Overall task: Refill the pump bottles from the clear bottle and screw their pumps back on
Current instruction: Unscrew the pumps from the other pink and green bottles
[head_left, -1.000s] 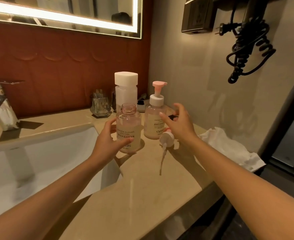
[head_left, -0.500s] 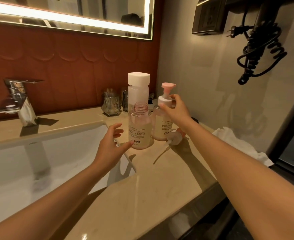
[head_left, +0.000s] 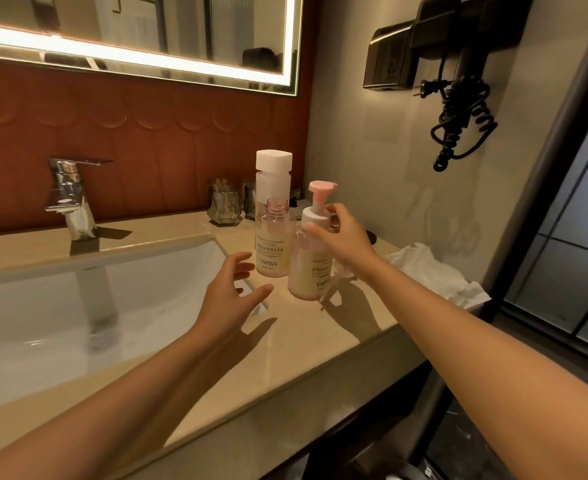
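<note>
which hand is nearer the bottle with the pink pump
Right. The right hand grips the white collar of the pink pump bottle; the left hand hovers open to its left, near the uncapped bottle.

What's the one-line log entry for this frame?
right hand: grips capped pump bottle at collar | left hand: open, free | open pump bottle: uncapped

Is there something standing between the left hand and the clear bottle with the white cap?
Yes. The open pump bottle stands directly in front of the clear bottle, between it and the left hand. The hand would likely need to reach over or around it.
</note>
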Demonstrator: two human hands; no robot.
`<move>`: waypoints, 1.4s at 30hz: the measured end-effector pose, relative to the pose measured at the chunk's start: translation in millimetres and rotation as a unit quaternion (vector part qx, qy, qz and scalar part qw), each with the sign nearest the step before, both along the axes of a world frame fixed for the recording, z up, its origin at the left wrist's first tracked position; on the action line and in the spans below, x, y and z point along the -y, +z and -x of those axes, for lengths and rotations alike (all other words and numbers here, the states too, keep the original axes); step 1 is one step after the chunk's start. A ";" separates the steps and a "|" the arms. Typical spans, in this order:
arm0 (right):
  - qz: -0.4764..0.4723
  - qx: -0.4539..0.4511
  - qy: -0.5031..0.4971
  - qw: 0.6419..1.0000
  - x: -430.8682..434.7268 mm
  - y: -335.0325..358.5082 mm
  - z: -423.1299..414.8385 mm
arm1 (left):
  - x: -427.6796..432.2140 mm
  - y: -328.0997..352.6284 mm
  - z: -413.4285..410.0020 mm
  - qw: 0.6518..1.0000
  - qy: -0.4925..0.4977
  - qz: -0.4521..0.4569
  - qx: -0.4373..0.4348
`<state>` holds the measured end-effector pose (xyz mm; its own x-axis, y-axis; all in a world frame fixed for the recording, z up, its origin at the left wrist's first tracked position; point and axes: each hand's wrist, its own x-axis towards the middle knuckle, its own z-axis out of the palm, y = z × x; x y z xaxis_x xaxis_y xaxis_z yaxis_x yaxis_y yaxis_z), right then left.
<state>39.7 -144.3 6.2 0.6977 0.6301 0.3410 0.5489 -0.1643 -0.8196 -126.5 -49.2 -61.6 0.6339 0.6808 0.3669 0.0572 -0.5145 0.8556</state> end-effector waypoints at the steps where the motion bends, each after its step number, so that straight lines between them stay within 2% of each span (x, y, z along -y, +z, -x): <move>1: 0.001 0.007 0.009 1.000 4.7 0.6 8.6 | 4.2 -2.3 3.9 1.000 -0.007 0.003 0.000; 13: -0.015 0.033 0.114 0.993 29.6 1.0 108.5 | 29.3 -13.1 52.7 0.998 -0.047 0.000 0.036; 21: -0.003 0.015 0.152 0.988 27.7 -2.0 122.3 | 26.2 -18.7 64.8 0.995 -0.067 0.037 0.058; 29: -0.065 0.040 0.056 0.996 16.0 -0.4 125.4 | 23.8 -21.0 61.7 0.995 -0.063 0.049 0.059; 32: -0.071 0.035 0.079 0.994 16.2 -1.7 125.6 | 23.2 -21.7 61.5 0.995 -0.060 0.057 0.063; 36: -0.065 -0.025 0.141 0.988 17.6 -0.2 126.7 | 23.1 -21.2 60.8 0.996 -0.060 0.043 0.058; 42: -0.035 0.069 0.038 0.996 15.9 2.9 128.4 | 23.1 -22.1 61.1 0.995 -0.060 0.053 0.055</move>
